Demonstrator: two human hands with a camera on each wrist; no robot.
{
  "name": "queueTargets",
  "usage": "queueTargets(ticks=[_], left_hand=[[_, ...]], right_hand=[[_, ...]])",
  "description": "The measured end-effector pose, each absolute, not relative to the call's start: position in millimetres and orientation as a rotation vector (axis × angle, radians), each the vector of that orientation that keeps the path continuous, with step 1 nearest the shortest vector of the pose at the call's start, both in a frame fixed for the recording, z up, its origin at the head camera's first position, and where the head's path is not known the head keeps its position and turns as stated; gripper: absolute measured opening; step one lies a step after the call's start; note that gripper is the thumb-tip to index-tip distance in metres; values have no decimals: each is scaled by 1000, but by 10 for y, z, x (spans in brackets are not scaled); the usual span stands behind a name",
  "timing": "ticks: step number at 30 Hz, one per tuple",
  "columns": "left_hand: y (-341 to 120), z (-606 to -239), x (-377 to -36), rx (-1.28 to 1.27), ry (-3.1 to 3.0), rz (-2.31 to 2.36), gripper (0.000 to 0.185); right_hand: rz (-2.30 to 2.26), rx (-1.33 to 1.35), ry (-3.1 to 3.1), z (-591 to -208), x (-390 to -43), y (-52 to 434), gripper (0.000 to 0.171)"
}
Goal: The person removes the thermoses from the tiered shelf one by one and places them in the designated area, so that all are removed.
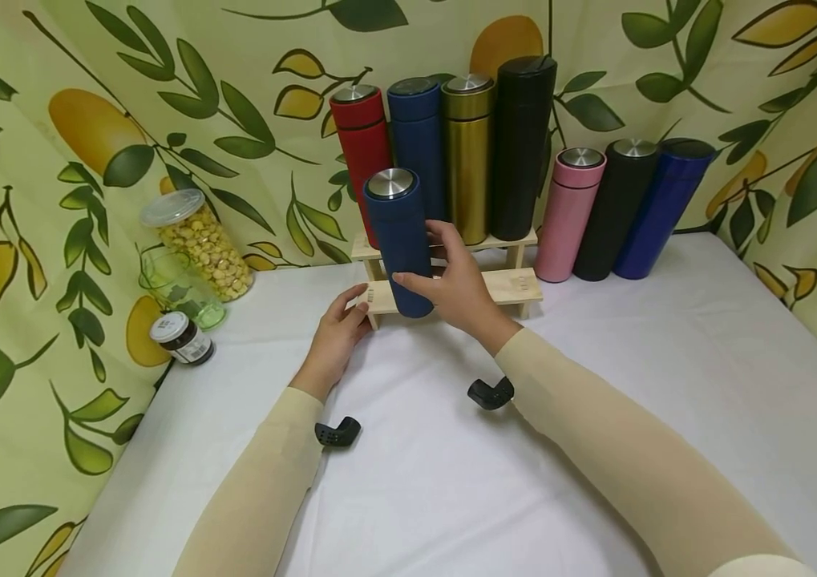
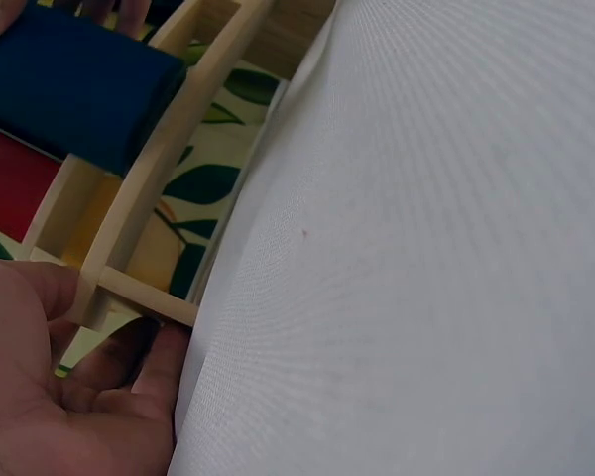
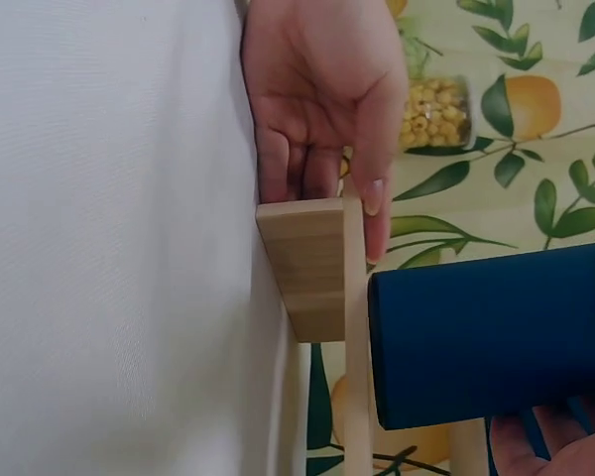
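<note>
My right hand [image 1: 464, 290] grips a dark blue thermos bottle [image 1: 397, 228] with a silver lid, thumb on one side and fingers on the other. The bottle stands nearly upright at the left part of a two-step wooden stand's lower step [image 1: 502, 286]; whether its base touches the board I cannot tell. At the stand's left end, my left hand [image 1: 336, 340] holds the lower step's edge, thumb at the board's top and fingers curled by the leg [image 3: 302, 268]. Behind, on the upper step, are red [image 1: 361, 152], blue [image 1: 417, 128], gold [image 1: 467, 172] and tall black [image 1: 523, 152] bottles.
Right of the stand, pink [image 1: 568, 220], black [image 1: 612, 212] and shiny blue [image 1: 664, 212] bottles lean by the patterned curtain. On the left are a jar of yellow pieces [image 1: 209, 248], a green glass [image 1: 180, 288] and a small dark jar [image 1: 188, 340]. White cloth [image 1: 408, 481] covers the table.
</note>
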State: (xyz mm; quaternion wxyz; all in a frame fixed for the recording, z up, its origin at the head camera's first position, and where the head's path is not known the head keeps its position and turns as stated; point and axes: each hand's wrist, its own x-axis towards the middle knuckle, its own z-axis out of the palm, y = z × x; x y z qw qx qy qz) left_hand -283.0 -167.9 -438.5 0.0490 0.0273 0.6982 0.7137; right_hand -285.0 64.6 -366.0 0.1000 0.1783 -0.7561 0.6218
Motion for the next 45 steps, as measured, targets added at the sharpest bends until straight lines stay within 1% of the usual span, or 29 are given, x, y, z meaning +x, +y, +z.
queueTargets(ticks=[14,27,35,40,45], left_hand=[[-1676,-4398,-2842,62,2125,2183,46],[-1671,-4401,-2832,59,2142,2169,47],[-1664,-4387,-2827,52,2152,2161,46],[-1668,-4392,-2832,49,2145,2158,46],[-1673,-4396,-2839,38,2144,2159,46]], right_hand=[[1817,610,-2114,-3561,-2568,1060,78],[1752,490,-2004,-3389,-2455,1594,74],[1643,289,-2012,-3278,-2377,1948,73],[1585,159,-2002,-3220,-2385,2202,74],[1526,67,-1972,-3140,-2399,2436,72]])
